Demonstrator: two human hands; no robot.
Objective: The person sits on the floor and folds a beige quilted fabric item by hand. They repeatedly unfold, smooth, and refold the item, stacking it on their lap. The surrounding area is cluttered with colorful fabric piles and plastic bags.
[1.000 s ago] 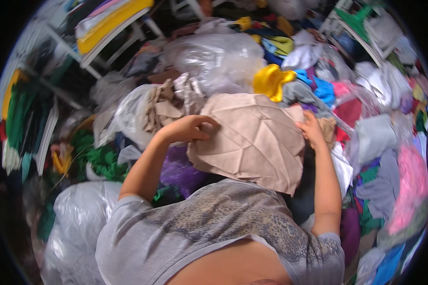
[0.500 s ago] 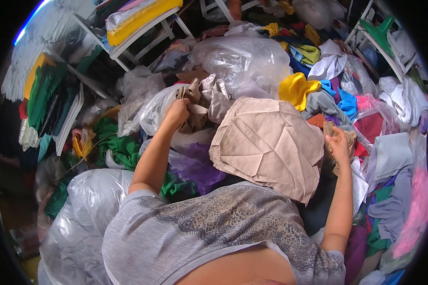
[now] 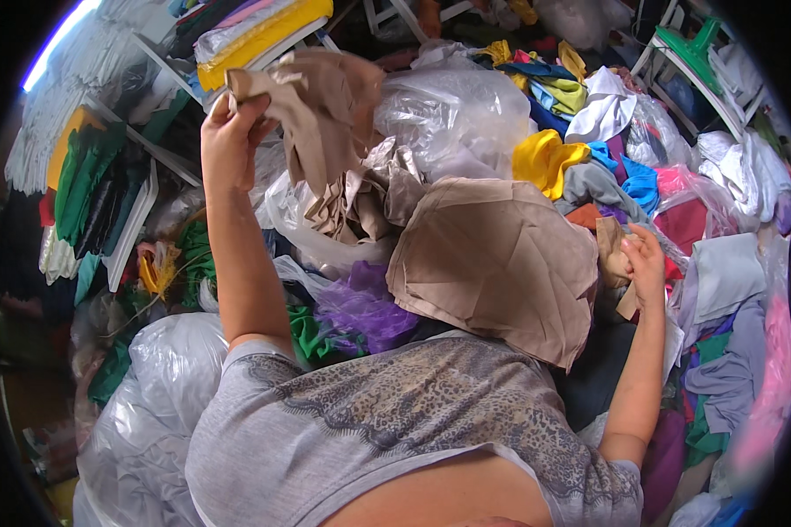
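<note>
Up at the left, my left hand is closed on the edge of a brown-beige piece of fabric, which hangs down in folds to the right. Below it, more crumpled beige fabric lies in an opened plastic bag. A stack of creased beige fabric pieces rests in front of my body. To its right, my right hand has its fingers bent round a small tan piece; whether that is cloth or card I cannot make out.
Plastic bags and a large bag surround me. A yellow cloth, purple fabric and grey cloths lie in heaps. White racks hold folded fabric at the back left; a green plastic item is at the back right.
My left hand has risen up and left, drawing a brown-beige fabric piece out of the crumpled heap in the bag. My right hand has shifted slightly right, staying at the tan piece.
</note>
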